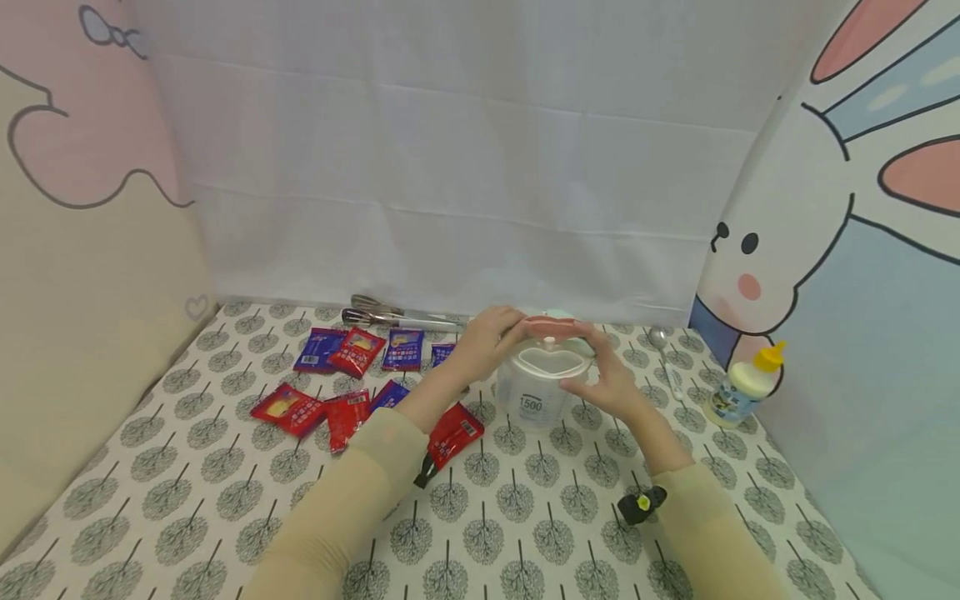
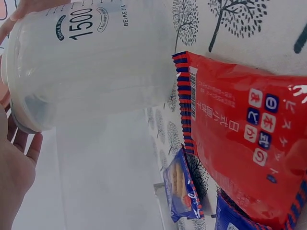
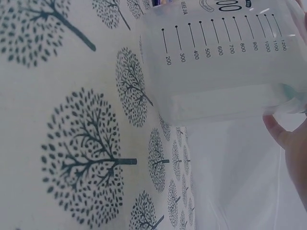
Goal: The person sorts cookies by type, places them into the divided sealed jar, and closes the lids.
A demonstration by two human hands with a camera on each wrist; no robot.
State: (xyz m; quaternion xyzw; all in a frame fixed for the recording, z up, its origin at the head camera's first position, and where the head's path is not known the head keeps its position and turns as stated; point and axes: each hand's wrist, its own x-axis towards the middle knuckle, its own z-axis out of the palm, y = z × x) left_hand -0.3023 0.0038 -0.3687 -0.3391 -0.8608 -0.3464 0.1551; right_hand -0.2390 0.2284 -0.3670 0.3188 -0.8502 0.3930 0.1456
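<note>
Left hand (image 1: 483,340) and right hand (image 1: 611,387) grip the clear 1500-marked canister (image 1: 551,402) from both sides — fingers curved around its top; a red biscuit packet (image 1: 454,435) lies near left.

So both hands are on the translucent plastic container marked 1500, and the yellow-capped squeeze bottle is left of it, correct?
No: the yellow-capped squeeze bottle is right of the translucent plastic container, as the head view shows. The rest holds.
</note>
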